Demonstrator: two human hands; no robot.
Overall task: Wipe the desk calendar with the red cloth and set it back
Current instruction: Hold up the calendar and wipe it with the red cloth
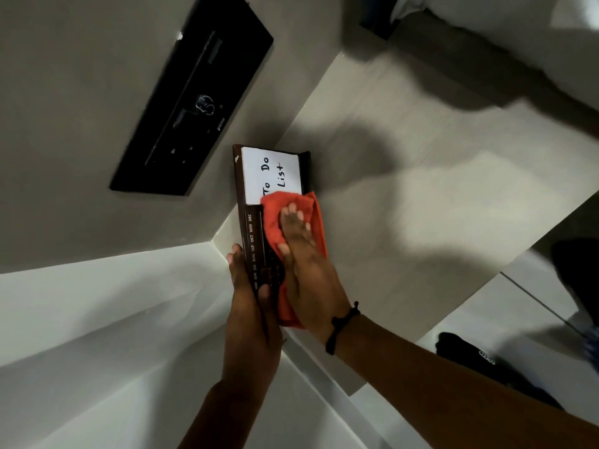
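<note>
Head view: at frame centre we hold the dark brown, stiff desk calendar with its white "To Do List" card and month strip, lifted clear of the white desk surface at lower left. Our left hand clamps its lower long edge, thumb on the face, fingers wrapped behind. Our right hand lies flat and open, fingers spread, pressing the soft orange-red cloth onto the calendar face, just below the card. We judge the calendar rigid and light, best gripped along its edge; the loose card may slide. A black panel sits upper left.
</note>
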